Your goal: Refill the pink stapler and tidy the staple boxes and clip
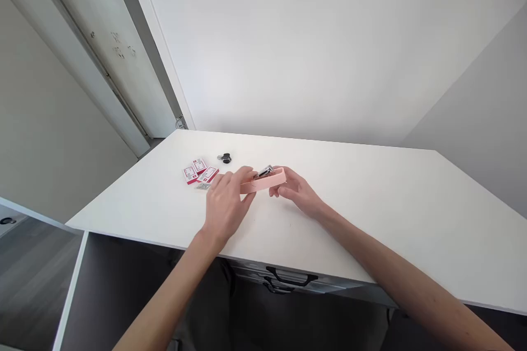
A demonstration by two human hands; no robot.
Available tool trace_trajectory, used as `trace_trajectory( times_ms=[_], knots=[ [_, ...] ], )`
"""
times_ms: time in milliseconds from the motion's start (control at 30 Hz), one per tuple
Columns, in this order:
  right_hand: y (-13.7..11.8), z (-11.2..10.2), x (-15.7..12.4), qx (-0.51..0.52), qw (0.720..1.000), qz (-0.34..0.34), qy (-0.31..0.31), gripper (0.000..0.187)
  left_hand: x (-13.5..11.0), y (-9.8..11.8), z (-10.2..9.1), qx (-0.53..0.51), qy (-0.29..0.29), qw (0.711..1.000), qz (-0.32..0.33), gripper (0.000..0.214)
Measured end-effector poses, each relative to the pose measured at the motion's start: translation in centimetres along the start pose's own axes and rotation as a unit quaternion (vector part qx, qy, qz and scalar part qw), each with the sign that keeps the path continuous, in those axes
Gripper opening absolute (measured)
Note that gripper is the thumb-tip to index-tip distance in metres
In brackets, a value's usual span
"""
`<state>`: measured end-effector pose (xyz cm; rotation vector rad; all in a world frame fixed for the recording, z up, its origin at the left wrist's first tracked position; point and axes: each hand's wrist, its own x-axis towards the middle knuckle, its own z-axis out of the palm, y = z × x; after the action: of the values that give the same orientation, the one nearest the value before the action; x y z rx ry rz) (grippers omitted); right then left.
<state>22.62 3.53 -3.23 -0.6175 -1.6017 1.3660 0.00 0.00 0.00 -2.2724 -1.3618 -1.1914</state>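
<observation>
A shallow pink tray point(269, 180) is held just above the white desk, tilted up toward its right end. My left hand point(228, 200) is closed around its left part, with the thumb below and the fingers over the top. At the right end, my right hand point(297, 189) is closed with curled fingers against the tray, some of them hidden behind it. A shiny metallic and dark object point(264, 171) sticks up from inside the tray near my left fingertips; its kind is unclear.
Several small red-and-white boxes point(199, 170) lie on the desk point(370, 203) left of my hands. A flat clear packet point(203, 186) is beside them, partly hidden by my left hand. Behind is a small black object with a metal end point(225, 158). Drawer handles point(292, 277) project below the front edge.
</observation>
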Motion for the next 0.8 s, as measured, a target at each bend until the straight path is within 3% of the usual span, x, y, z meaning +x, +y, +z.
trace_trajectory(
  times_ms=[233,400,600,800],
  knots=[
    [0.6,-0.4,0.4,0.034,0.993,0.034,0.109,0.04,0.0,1.1,4.0,0.025,-0.022,0.999,0.037,0.025],
    [1.2,-0.9,0.7,0.056,0.984,0.035,0.164,0.038,0.3,0.7,6.0,-0.063,-0.027,0.998,0.005,0.031],
    [1.1,-1.1,0.9,0.011,0.981,0.033,0.191,0.038,0.4,0.6,6.6,-0.267,-0.075,0.96,-0.044,0.046],
    [0.8,-0.7,0.8,-0.001,0.982,0.033,0.187,0.039,1.9,0.7,6.6,-0.323,-0.081,0.933,-0.139,0.019]
  ],
)
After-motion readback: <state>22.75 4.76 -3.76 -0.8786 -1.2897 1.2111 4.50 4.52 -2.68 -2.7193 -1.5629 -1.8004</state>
